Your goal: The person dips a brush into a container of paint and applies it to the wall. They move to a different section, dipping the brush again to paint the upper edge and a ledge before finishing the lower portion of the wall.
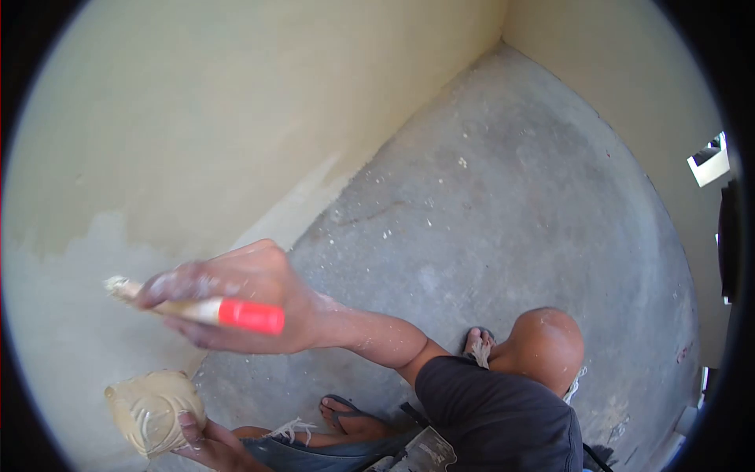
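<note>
My right hand (244, 295) is closed around a paintbrush (206, 311) with a red handle end. The brush's paint-covered bristles point left, close to the wall (220, 118). White paint smears show on my fingers, which are a little blurred. At the lower left, my left hand (206, 447) grips a small cream-coloured container (153, 413) of paint from below and the side, the thumb on its near edge. Beige paint covers most of the wall in front of me, while a paler, whitish area spreads around the brush and down the left.
A grey concrete floor (503, 212) with paint spots meets the wall along a diagonal edge. A second beige wall (629, 79) rises at the far right, with a bright opening (710, 161) in it. My bent knee (548, 346) and sandalled feet are below.
</note>
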`<state>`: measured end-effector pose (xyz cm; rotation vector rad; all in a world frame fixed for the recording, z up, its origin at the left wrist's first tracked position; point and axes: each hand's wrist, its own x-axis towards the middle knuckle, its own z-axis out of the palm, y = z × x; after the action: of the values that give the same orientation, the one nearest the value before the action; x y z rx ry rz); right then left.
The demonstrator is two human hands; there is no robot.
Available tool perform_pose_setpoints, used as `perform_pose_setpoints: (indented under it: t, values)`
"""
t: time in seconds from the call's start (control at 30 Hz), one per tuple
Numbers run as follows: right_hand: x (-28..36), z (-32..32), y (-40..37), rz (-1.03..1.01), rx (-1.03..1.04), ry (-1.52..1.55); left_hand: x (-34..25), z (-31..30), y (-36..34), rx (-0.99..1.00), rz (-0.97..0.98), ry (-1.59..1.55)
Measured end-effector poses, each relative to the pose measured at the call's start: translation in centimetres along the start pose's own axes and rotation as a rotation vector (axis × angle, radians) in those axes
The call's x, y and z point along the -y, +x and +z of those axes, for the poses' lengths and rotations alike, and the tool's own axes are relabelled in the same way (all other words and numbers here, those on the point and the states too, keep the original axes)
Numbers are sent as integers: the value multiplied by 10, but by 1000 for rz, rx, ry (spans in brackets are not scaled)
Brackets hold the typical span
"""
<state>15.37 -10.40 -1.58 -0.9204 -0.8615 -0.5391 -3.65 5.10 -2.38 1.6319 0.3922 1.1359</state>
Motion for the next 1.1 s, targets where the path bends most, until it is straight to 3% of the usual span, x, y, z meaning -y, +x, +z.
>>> perform_pose_setpoints:
  t: [0.07,0.13,0.27,0.37,0.4,0.47,0.6,0.73,0.83,1.0,1.1]
  values:
    - [-7,5,8,-48,-1,19,-4,6,-4,-7,3,-6]
    - [-3,16,22,309,-37,199,-6,14,-9,-53,44,28]
    - [0,47,93,417,45,424,13,12,-17,-103,-19,-85]
    - [13,63,152,623,275,447,15,21,-15,-93,-83,-186]
    - [17,64,161,600,286,411,15,24,-13,-64,-120,-184]
    - [22,63,163,768,289,509,28,28,-17,-80,-147,-217]
    - [32,41,141,834,246,657,30,23,-15,22,-103,-184]
    - [21,28,158,963,142,772,-8,30,-11,98,-83,-34]
    - [20,25,160,953,59,857,-23,35,-20,27,-149,-185]
    - [28,31,146,1001,159,946,-31,37,-15,8,-144,-195]
    - [44,25,148,1034,194,834,-42,48,-13,32,-137,-192]
